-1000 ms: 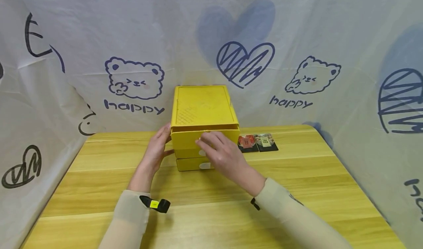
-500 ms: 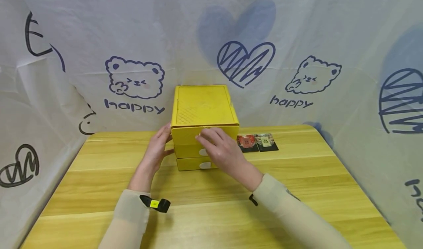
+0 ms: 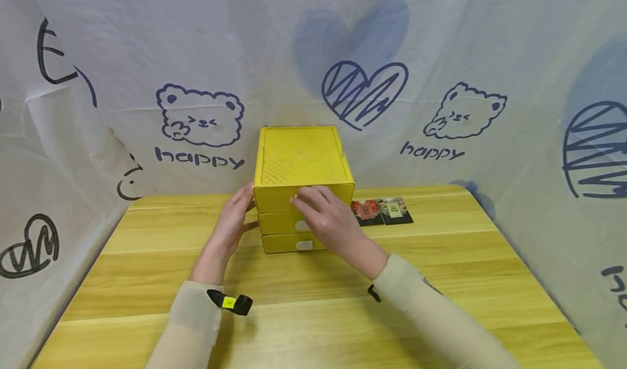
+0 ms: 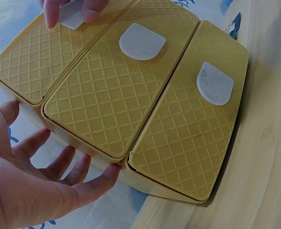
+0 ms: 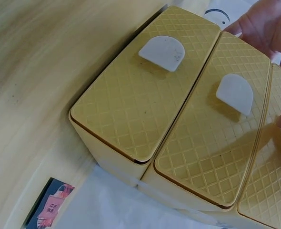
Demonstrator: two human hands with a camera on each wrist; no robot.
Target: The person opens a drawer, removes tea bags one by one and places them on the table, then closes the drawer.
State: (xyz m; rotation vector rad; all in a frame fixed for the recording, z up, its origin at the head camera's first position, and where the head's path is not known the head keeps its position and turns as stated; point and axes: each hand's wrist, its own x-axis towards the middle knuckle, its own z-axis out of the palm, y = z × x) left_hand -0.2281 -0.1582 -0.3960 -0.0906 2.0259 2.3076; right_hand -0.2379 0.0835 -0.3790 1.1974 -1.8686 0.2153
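A yellow three-drawer box (image 3: 303, 157) stands on the wooden table against the back cloth. My right hand (image 3: 330, 222) is in front of the top drawer (image 4: 31, 67), its thumb and fingers pinching that drawer's white handle (image 4: 72, 15). All three drawer fronts sit flush with the box. The middle drawer (image 4: 88, 105) and bottom drawer (image 4: 188, 138) have the same rounded white tabs. Along the box's left side, my left hand (image 3: 230, 222) rests its spread, slightly bent fingertips on the wall, steadying nothing else.
Two small square printed packets, one red (image 3: 367, 211) and one greenish (image 3: 394, 210), lie side by side just right of the box. A white cloth (image 3: 274, 48) with bear and heart drawings hangs behind and around the wooden table (image 3: 303, 314).
The top drawer has slid back into the box, pushed by my right hand; the gap under the top edge is gone. My left hand has stayed on the side.
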